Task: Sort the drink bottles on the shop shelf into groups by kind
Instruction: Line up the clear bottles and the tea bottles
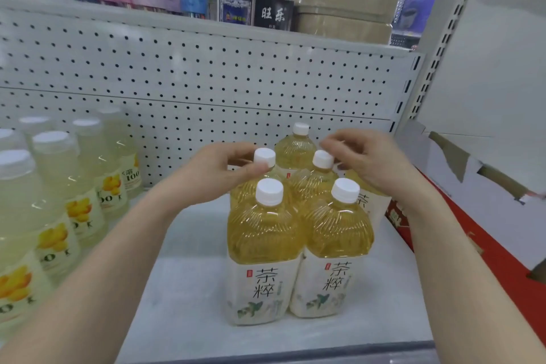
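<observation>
Tea bottles (264, 233) stand in rows on the shelf (189, 289), right of centre; juice bottles (53, 186) line the left; a pegboard (206, 83) rises behind; a box (487, 156) sits right; my left hand (218, 174) pinches a middle cap, my right hand (375, 159) alongside.

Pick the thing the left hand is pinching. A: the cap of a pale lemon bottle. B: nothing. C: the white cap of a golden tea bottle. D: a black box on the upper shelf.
C: the left hand has thumb and fingers round the white cap of a golden tea bottle, apart from the pale lemon bottles.
</observation>
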`<state>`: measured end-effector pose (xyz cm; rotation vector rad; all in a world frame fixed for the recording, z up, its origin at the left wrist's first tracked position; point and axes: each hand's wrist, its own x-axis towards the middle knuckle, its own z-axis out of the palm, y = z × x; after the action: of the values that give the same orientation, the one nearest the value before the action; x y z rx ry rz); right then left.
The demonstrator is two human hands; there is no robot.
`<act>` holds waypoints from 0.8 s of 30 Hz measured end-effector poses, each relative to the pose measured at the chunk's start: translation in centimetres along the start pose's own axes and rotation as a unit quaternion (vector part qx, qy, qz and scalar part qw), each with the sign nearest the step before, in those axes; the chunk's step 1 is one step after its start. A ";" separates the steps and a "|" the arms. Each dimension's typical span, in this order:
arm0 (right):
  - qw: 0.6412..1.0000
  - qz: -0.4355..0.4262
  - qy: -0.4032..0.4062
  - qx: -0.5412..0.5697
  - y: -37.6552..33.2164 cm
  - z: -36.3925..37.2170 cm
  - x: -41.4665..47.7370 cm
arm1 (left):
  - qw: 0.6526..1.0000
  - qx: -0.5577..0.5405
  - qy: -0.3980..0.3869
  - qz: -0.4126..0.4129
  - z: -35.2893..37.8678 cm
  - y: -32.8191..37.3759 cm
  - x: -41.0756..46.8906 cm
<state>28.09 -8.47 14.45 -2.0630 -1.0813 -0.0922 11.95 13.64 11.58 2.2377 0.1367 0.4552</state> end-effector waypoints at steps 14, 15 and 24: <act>0.965 0.154 0.099 -0.187 5.7 0.2 2.0 | 0.997 0.034 -0.070 -0.019 3.1 0.2 12.3; 0.969 0.143 0.089 -0.183 5.4 0.6 2.3 | 0.998 0.023 -0.056 -0.020 3.2 -0.2 12.3; 0.994 0.079 0.003 -0.077 3.5 3.7 5.9 | 0.998 0.037 0.007 -0.040 -0.5 -3.4 8.6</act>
<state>33.31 -3.24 12.09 -2.2766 -0.9281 -0.1058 19.98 18.34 11.68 2.2929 0.2543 0.4296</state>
